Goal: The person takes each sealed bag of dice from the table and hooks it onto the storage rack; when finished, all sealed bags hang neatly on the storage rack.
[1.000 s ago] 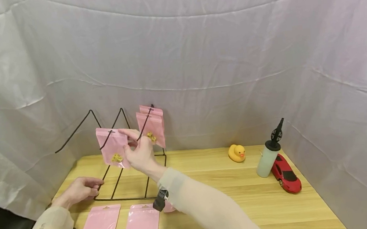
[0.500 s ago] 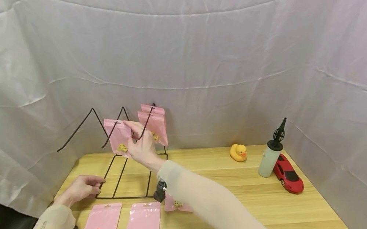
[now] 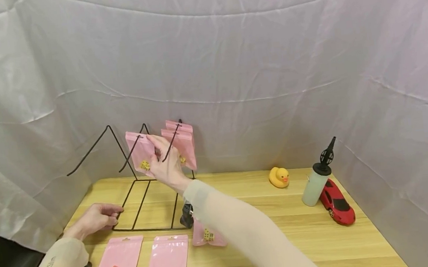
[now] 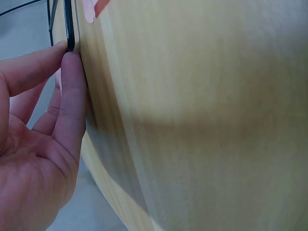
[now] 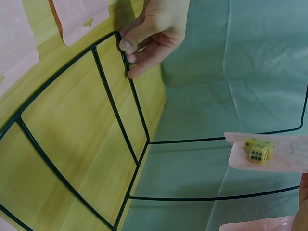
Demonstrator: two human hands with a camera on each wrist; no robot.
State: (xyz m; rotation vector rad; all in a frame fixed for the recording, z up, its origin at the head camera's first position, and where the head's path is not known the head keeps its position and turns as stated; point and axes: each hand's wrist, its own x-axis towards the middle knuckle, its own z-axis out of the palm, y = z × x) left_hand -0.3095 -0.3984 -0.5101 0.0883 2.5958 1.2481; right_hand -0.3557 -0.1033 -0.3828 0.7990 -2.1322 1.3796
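My right hand [image 3: 167,168] pinches the right edge of a pink zip pouch [image 3: 137,148] with yellow dice [image 5: 260,150] inside. The pouch hangs on the middle prong of a black wire rack [image 3: 141,205], well back along it. Two more pink pouches [image 3: 185,144] hang one behind the other on the right prong, partly behind my right hand. At the rack's front left corner, my left hand [image 3: 94,218] grips the base bar [image 4: 70,24] between thumb and fingers. Nothing hangs on the left prong [image 3: 89,149].
Two pink pouches with red dice, one left [image 3: 122,249] and one right [image 3: 167,254], lie before the rack. Another pouch with yellow dice [image 3: 208,236] is partly under my right forearm. Rightward stand a rubber duck [image 3: 279,178], a hand pump [image 3: 316,186] and a red toy car [image 3: 338,207].
My right hand has slid the pouch backward along the middle prong, away from its front tip. My left hand keeps its grip on the rack's base.
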